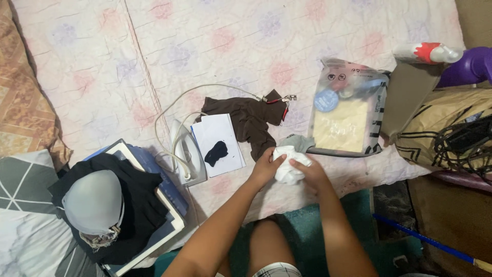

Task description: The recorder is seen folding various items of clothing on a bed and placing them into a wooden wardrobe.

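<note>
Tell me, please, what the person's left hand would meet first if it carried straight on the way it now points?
Beyond the white bundled cloth that the left hand grips, probably the small grey fabric piece lying on the floral sheet; depth is hard to judge.

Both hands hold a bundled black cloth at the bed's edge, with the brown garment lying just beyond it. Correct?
Not quite: the head view shows the bundled cloth is white, not black. The left hand and right hand do hold it at the bed's edge, with the brown garment just beyond.
</note>
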